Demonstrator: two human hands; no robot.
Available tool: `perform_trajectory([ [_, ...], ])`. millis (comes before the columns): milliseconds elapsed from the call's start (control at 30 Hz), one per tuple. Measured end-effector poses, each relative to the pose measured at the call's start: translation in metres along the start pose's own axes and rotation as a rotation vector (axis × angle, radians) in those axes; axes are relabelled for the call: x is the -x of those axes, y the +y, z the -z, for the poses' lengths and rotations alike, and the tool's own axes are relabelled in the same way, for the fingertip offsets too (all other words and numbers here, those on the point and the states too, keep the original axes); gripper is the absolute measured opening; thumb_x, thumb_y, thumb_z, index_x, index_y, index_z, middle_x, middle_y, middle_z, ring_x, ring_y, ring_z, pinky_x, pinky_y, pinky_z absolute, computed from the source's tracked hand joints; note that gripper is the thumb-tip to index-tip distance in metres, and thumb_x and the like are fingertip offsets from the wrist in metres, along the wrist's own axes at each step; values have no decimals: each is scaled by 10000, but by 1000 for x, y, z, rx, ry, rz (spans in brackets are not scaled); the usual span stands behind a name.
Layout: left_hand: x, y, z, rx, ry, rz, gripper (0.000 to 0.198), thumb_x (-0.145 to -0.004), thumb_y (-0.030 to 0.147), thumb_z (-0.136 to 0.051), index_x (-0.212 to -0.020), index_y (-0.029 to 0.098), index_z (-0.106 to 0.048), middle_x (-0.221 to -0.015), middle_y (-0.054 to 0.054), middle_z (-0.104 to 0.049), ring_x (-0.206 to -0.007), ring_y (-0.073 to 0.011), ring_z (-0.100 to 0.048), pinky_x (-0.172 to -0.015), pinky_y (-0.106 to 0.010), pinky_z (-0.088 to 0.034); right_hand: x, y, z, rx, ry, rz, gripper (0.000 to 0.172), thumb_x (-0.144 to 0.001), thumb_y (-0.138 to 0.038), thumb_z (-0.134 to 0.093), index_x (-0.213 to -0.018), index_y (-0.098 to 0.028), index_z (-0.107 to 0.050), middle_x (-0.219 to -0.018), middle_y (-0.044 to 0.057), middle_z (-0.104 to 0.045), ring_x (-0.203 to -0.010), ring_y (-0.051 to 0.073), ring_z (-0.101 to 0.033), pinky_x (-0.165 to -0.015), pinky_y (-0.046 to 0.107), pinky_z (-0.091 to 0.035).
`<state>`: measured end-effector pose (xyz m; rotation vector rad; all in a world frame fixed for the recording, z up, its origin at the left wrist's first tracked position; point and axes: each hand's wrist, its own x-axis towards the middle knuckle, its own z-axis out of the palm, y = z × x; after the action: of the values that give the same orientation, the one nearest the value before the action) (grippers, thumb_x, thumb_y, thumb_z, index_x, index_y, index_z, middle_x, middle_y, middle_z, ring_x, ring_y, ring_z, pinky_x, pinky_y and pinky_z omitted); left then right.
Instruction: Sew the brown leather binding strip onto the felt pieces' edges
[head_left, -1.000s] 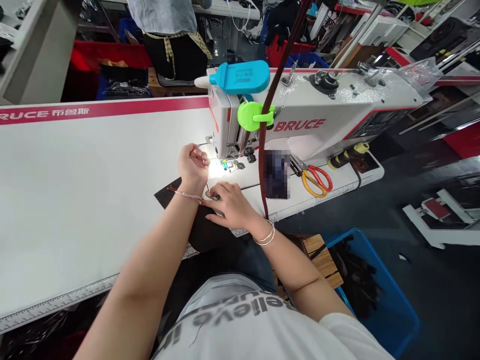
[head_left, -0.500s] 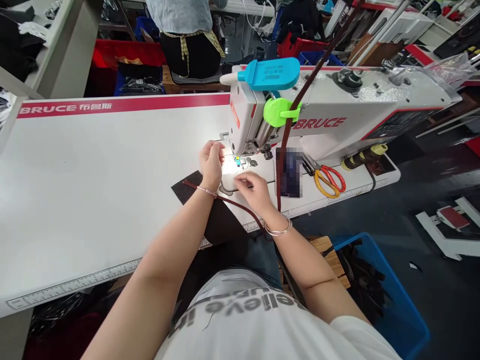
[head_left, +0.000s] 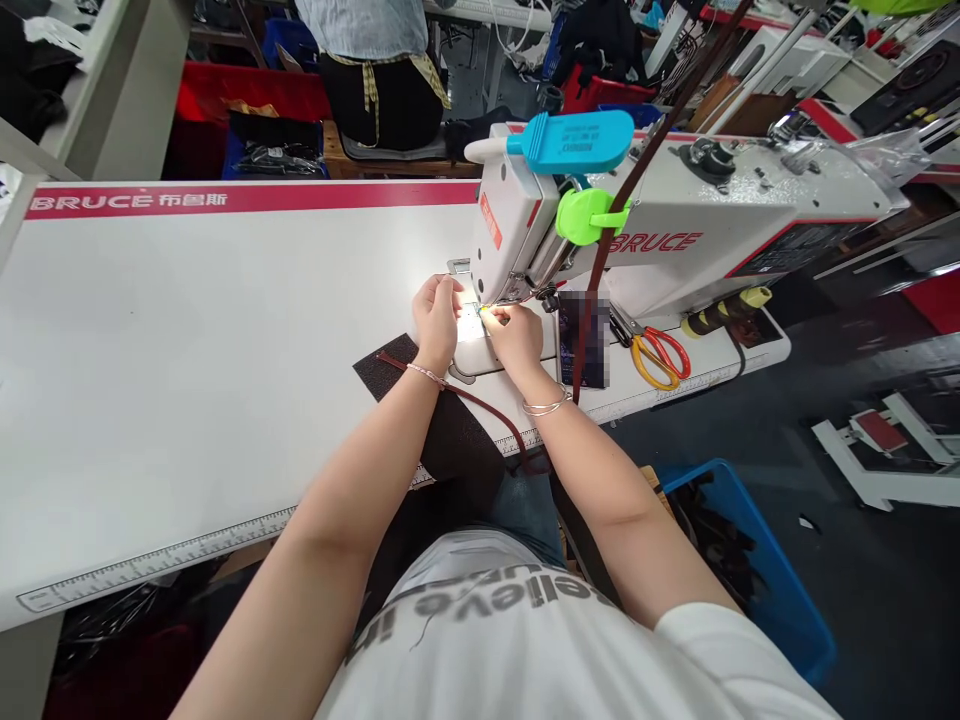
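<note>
My left hand is beside the needle area of a white sewing machine, fingers pinched together; whatever is in them is too small to make out. On the other side of the lit presser foot, my right hand has its thumb and fingertips closed close to the yellow-and-blue part there. Anything it grips is hidden. A black fabric piece lies under my left wrist and hangs over the table's front edge. Across it runs a thin dark red-brown strip.
Right of my hands lie a phone with a blurred screen, scissors with orange and red handles and a dark thread cone. Another brown strip hangs past the machine head. A blue bin stands on the floor. Someone sits behind the table.
My right hand has moved forward to the presser foot, and its fingers have closed in. My left hand stays pinched beside the needle area. The view has shifted slightly.
</note>
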<state>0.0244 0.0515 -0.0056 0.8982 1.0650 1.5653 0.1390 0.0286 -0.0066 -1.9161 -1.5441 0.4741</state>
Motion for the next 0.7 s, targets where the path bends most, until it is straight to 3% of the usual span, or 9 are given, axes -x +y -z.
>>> perform_trajectory([
  [67, 0, 0, 0, -14, -3, 0, 275, -896, 186, -487, -623, 184, -525, -509, 47, -390, -461, -73, -355, -470, -202, -310, 0, 1, -1, 12, 2, 41, 243, -837, -306, -566, -675, -167, -682, -717, 39, -667, -685, 144, -567, -696, 257, -418],
  [233, 3, -4, -1, -119, -38, -97, 227, -855, 198, -506, -629, 192, -524, -531, 40, -403, -496, -90, -366, -502, -229, -311, 1, 12, 0, -159, 55, 63, 127, -795, -254, -594, -716, -173, -654, -812, 26, -693, -764, 153, -600, -750, 267, -444],
  [333, 7, -6, -2, -276, -102, -246, 232, -822, 200, -528, -595, 193, -477, -536, 38, -405, -513, -95, -369, -524, -246, -298, 6, 17, 7, -331, 30, 39, 129, -767, -257, -580, -672, -170, -597, -732, -2, -642, -687, 121, -552, -700, 245, -441],
  [500, 18, -5, 0, -484, -150, -573, 361, -807, 202, -497, -540, 202, -253, -490, 47, -243, -469, -98, -253, -491, -276, -207, 20, 26, 22, -572, -40, -88, 199, -745, -361, -623, -719, -167, -587, -672, -26, -544, -554, 71, -419, -554, 215, -372],
  [600, 23, -5, 1, -585, -285, -737, 345, -795, 215, -495, -552, 211, -250, -488, 39, -276, -461, -107, -267, -493, -283, -216, 29, 35, 30, -594, -51, -94, 210, -731, -372, -653, -736, -168, -606, -609, -37, -489, -541, 72, -405, -539, 219, -341],
  [700, 26, -6, 0, -663, -428, -769, 287, -784, 231, -505, -558, 215, -328, -496, 22, -365, -462, -116, -328, -500, -280, -257, 35, 41, 34, -585, -64, 0, 198, -743, -362, -647, -727, -167, -614, -622, -28, -502, -576, 82, -429, -570, 228, -354],
])
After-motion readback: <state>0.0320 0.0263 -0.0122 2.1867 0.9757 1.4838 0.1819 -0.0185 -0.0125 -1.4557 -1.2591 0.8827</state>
